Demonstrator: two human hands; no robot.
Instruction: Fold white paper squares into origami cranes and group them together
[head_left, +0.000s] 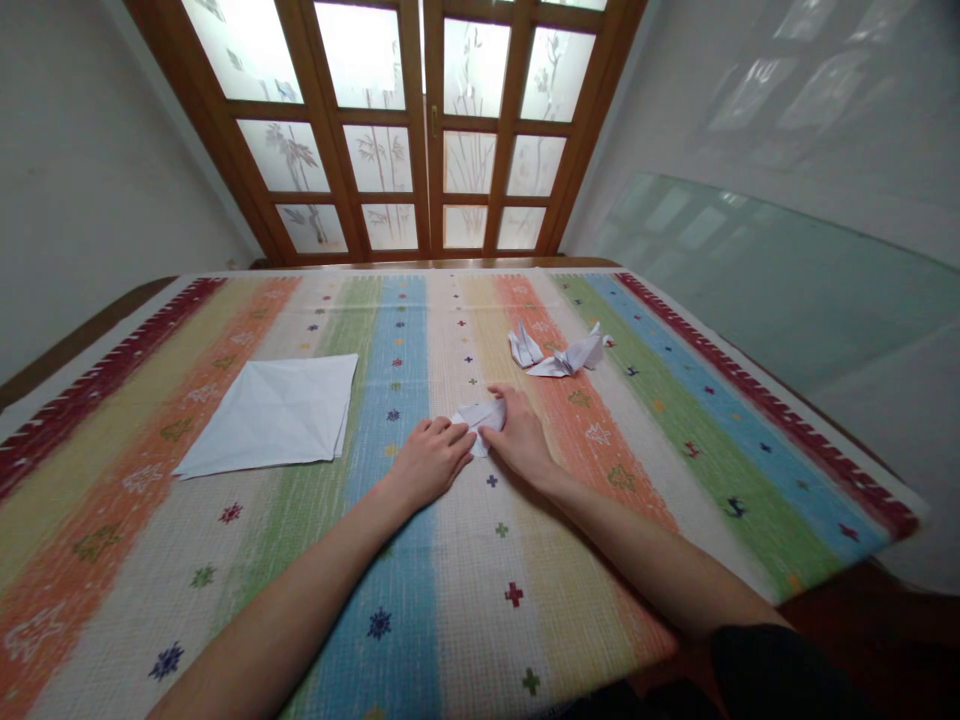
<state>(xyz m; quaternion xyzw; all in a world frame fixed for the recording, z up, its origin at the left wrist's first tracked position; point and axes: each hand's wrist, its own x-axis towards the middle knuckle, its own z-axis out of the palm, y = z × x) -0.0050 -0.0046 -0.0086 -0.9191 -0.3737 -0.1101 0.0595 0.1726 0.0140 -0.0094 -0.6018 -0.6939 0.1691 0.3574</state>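
A small folded white paper piece (pixel 480 416) lies on the striped tablecloth (pixel 675 440) at the middle of the table. My left hand (pixel 429 462) rests on its left side, fingertips pressing the paper's edge. From the right, my right hand (pixel 519 436) covers the other side, thumb and fingers pinched on the paper. Both hands hold it flat against the cloth.
A stack of creased white paper sheets (pixel 274 412) lies to the left. Two folded paper cranes (pixel 566 354) sit beyond my right hand. A glass panel (pixel 787 290) leans on the right wall. Wooden doors with frosted panes (pixel 420 130) stand behind the table.
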